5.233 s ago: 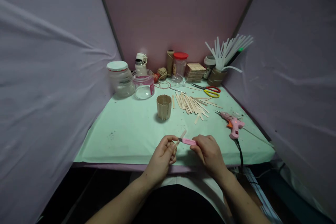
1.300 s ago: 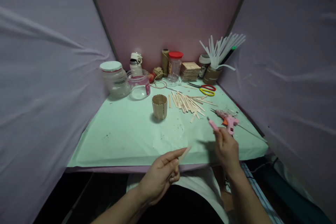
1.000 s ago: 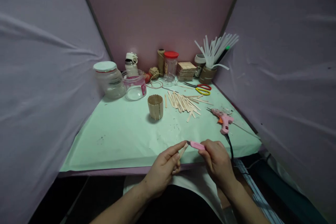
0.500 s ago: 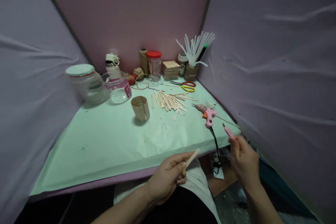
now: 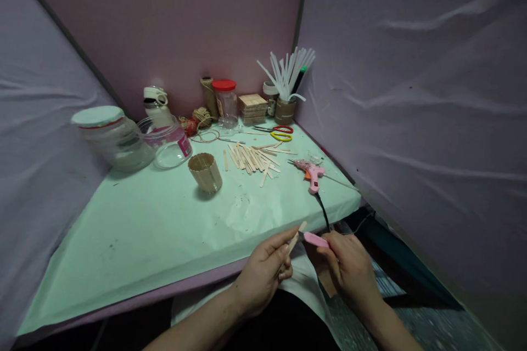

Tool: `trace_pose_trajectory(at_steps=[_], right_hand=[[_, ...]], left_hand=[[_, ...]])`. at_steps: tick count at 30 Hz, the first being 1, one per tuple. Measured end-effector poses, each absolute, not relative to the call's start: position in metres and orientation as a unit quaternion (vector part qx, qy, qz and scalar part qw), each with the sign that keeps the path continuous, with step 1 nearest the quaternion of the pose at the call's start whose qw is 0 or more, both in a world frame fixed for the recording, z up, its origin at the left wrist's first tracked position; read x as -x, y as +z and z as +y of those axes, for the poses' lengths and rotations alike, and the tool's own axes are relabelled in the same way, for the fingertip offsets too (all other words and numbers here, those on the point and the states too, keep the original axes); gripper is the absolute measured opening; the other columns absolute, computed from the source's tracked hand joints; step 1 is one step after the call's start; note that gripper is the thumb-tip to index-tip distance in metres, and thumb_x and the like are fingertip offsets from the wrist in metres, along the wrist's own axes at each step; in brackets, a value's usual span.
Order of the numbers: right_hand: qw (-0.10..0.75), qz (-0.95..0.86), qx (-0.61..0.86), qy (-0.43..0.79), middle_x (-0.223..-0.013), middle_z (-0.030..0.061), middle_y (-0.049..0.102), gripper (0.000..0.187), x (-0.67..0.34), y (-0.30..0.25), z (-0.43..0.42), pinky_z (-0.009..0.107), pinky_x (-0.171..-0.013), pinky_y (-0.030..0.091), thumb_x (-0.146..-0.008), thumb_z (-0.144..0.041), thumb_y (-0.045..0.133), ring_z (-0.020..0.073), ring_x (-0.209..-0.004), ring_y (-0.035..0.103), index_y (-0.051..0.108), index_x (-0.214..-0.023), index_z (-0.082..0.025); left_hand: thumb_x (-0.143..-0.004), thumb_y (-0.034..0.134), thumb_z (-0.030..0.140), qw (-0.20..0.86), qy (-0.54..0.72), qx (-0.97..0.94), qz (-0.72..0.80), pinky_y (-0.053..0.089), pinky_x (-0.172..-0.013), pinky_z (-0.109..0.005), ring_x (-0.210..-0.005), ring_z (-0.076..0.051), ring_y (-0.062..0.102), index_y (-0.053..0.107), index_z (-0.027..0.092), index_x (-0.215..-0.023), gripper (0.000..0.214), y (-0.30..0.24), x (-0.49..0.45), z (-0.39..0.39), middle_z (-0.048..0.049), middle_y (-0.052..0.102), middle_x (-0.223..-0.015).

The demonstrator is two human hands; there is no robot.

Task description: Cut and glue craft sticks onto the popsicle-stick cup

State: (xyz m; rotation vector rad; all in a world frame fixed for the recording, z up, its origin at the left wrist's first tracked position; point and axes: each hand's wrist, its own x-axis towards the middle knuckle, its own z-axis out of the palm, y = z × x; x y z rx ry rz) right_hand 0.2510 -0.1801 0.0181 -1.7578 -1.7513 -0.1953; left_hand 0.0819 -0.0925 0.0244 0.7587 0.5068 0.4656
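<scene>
Marks on the magenta label [image 5: 185,146] of a clear, round plastic tub [image 5: 168,159], standing far left, are pale and too small to read. So is the label [image 5: 220,104] on a clear jar with a red lid [image 5: 224,85] at the far side.

Near the front edge of a table covered in pale green cloth [image 5: 144,241], the left hand [image 5: 263,271] pinches a flat, pale wooden stick [image 5: 293,243] between thumb and fingers, its tip pointing up and away to the right. The right hand [image 5: 352,266] is closed around a pink plastic craft knife [image 5: 315,239], whose dark blade [image 5: 301,236] meets the stick just below that tip; any writing on the handle is too blurred to tell.

Beyond the hands, left of centre, stands a brown cup walled with upright wooden slats [image 5: 208,176]. One loose stick [image 5: 225,160] lies just right of it, then a fanned pile of similar pale sticks [image 5: 252,159]. Farther right rests a pink glue gun with an orange trigger [image 5: 313,173], its black cord [image 5: 323,210] running to the near edge. Scissors with one red and one yellow handle [image 5: 273,131] lie beyond the pile. At the far side stand a stack of square wooden pieces [image 5: 252,109] and a brown pot [image 5: 285,113] holding long white sticks [image 5: 288,74].
</scene>
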Motion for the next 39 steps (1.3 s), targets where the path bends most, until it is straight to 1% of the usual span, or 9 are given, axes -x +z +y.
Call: trace_pose_trajectory(at_steps=[6, 10, 15, 19, 23, 25, 28, 32, 39], right_hand=[[0.303, -0.622, 0.717, -0.09, -0.064, 0.0016, 0.057, 0.043, -0.259, 0.005, -0.189, 0.029, -0.062, 0.032, -0.101, -0.047, 0.031, 0.0168, -0.059, 0.05, 0.055, -0.076, -0.02], [0.31, -0.427, 0.848, -0.04, -0.053, 0.0, 0.052, 0.052, -0.292, -0.009, -0.192, 0.028, -0.05, 0.028, -0.096, -0.059, 0.027, 0.0165, -0.047, 0.045, 0.054, -0.072, -0.021], [0.424, -0.315, 0.849, 0.013, -0.06, 0.0012, 0.053, 0.057, -0.327, -0.004, -0.203, 0.026, -0.052, 0.035, -0.089, -0.07, 0.03, 0.0163, -0.056, 0.048, 0.054, -0.07, -0.021], [0.528, -0.293, 0.787, 0.13, -0.062, -0.0004, 0.049, 0.056, -0.304, 0.003, -0.195, 0.025, -0.052, 0.035, -0.087, -0.07, 0.037, 0.0142, -0.057, 0.045, 0.054, -0.071, -0.019], [0.578, -0.329, 0.687, 0.293, -0.061, -0.0034, 0.047, 0.049, -0.265, 0.003, -0.169, 0.024, -0.05, 0.034, -0.075, -0.066, 0.061, 0.0124, -0.053, 0.04, 0.063, -0.088, -0.018], [0.585, -0.34, 0.646, 0.353, -0.062, -0.0045, 0.047, 0.044, -0.25, 0.003, -0.155, 0.024, -0.052, 0.035, -0.072, -0.056, 0.071, 0.0115, -0.053, 0.041, 0.065, -0.095, -0.019], [0.601, -0.355, 0.599, 0.393, -0.066, -0.0032, 0.051, 0.033, -0.235, 0.007, -0.136, 0.025, -0.055, 0.037, -0.076, -0.047, 0.071, 0.0112, -0.056, 0.043, 0.068, -0.094, -0.02], [0.609, -0.387, 0.559, 0.409, -0.075, 0.0003, 0.059, 0.025, -0.23, 0.014, -0.122, 0.026, -0.058, 0.039, -0.078, -0.044, 0.069, 0.0123, -0.061, 0.049, 0.069, -0.082, -0.019], [0.579, -0.418, 0.561, 0.419, -0.078, 0.0011, 0.062, 0.026, -0.225, 0.016, -0.118, 0.027, -0.061, 0.042, -0.08, -0.044, 0.067, 0.0143, -0.066, 0.054, 0.068, -0.085, -0.019]], left_hand=[[-0.079, 0.071, 0.035, 0.892, 0.187, -0.343, 0.229, 0.017, -0.053, -0.023, -0.056, -0.006, 0.025, 0.068, 0.022, -0.119, 0.043, 0.03, -0.088, -0.096, 0.0036, 0.035, -0.064], [-0.073, 0.074, 0.038, 0.902, 0.116, -0.346, 0.23, 0.017, -0.053, -0.023, -0.056, -0.006, 0.026, 0.07, 0.018, -0.114, 0.045, 0.03, -0.087, -0.098, 0.0024, 0.038, -0.065], [-0.084, 0.06, 0.045, 0.82, 0.137, -0.493, 0.255, 0.026, -0.058, -0.024, -0.061, -0.009, 0.032, 0.062, 0.021, -0.127, 0.049, 0.023, -0.083, -0.091, 0.0017, 0.039, -0.07], [-0.094, 0.043, 0.04, 0.676, 0.183, -0.666, 0.258, 0.038, -0.074, -0.031, -0.075, -0.015, 0.045, 0.057, 0.026, -0.132, 0.043, 0.019, -0.082, -0.087, -0.005, 0.054, -0.093], [-0.095, 0.04, 0.038, 0.625, 0.223, -0.689, 0.292, 0.04, -0.08, -0.034, -0.082, -0.019, 0.049, 0.055, 0.022, -0.131, 0.043, 0.018, -0.078, -0.089, -0.0074, 0.057, -0.097], [-0.095, 0.041, 0.038, 0.628, 0.235, -0.671, 0.318, 0.039, -0.077, -0.033, -0.078, -0.018, 0.048, 0.054, 0.02, -0.131, 0.043, 0.018, -0.074, -0.09, -0.005, 0.055, -0.088], [-0.094, 0.043, 0.038, 0.638, 0.254, -0.645, 0.336, 0.038, -0.075, -0.031, -0.075, -0.017, 0.047, 0.053, 0.019, -0.128, 0.04, 0.017, -0.069, -0.091, -0.0016, 0.049, -0.079], [-0.093, 0.046, 0.039, 0.656, 0.267, -0.621, 0.335, 0.038, -0.072, -0.03, -0.073, -0.016, 0.046, 0.055, 0.018, -0.12, 0.036, 0.016, -0.064, -0.089, 0.0, 0.046, -0.078], [-0.086, 0.055, 0.052, 0.751, 0.258, -0.517, 0.32, 0.04, -0.066, -0.027, -0.067, -0.013, 0.049, 0.055, 0.017, -0.116, 0.046, 0.02, -0.062, -0.081, 0.0017, 0.049, -0.074]])
